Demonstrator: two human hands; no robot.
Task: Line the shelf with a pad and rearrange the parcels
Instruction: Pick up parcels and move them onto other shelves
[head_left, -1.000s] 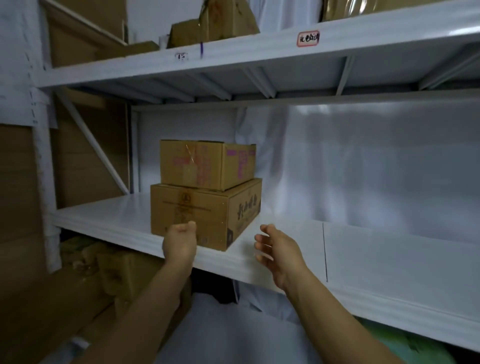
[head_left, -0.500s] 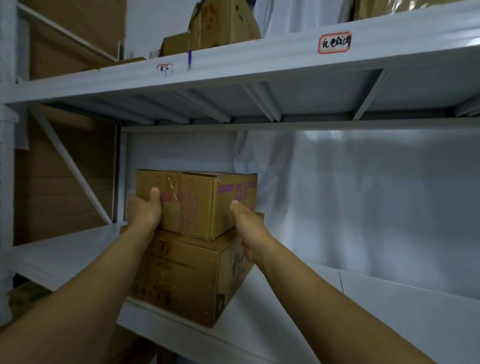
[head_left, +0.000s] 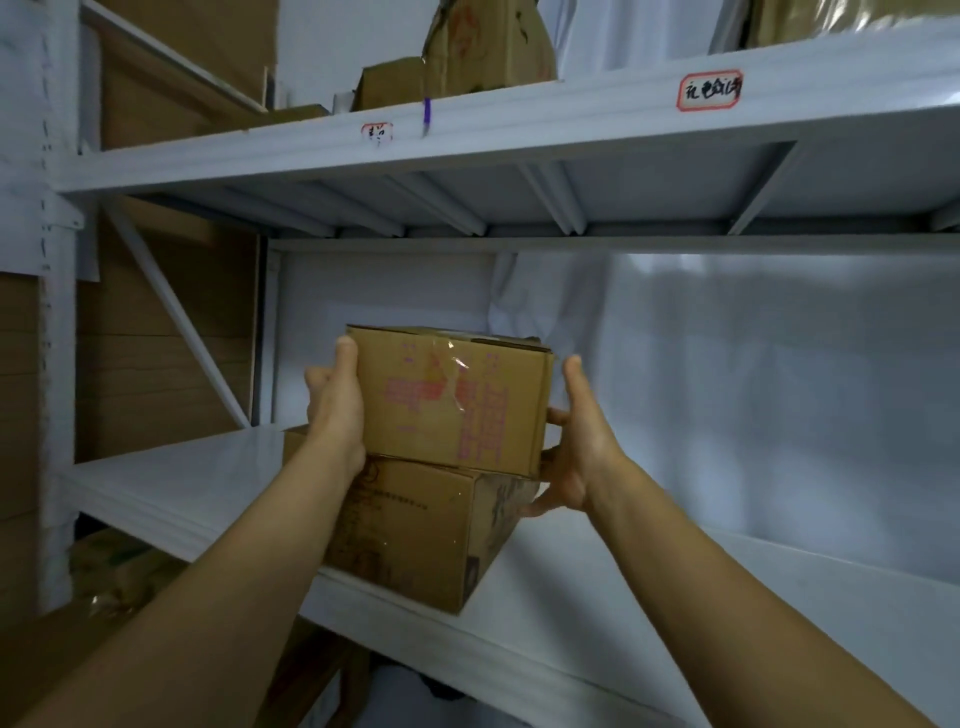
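Both forearms come in from the bottom of the view, reaching up over the bottom box (head_left: 410, 535).

Left hand (head_left: 335, 415): above the bottom box's left end. Thumb laid up the near left edge of the top box (head_left: 452, 400), fingers wrapped round its left side, tips hidden.

Right hand (head_left: 584, 452): above the bottom box's right end. Fingers curled against the top box's right side and under its lower corner, thumb upright just off the edge.

Top box is clamped between both hands, directly over the bottom box. Long axis left-right, pink-printed face toward the person, taped top up, right end slightly lower. Can't tell if it touches the bottom box or is clear of it.

Bottom box sits skewed on the white shelf (head_left: 171, 488), one corner pointing at the front edge.

Behind it: white sheet (head_left: 753, 395).

Above it: upper shelf (head_left: 519, 140) with a red-bordered label (head_left: 709, 91) and more boxes (head_left: 488, 47).
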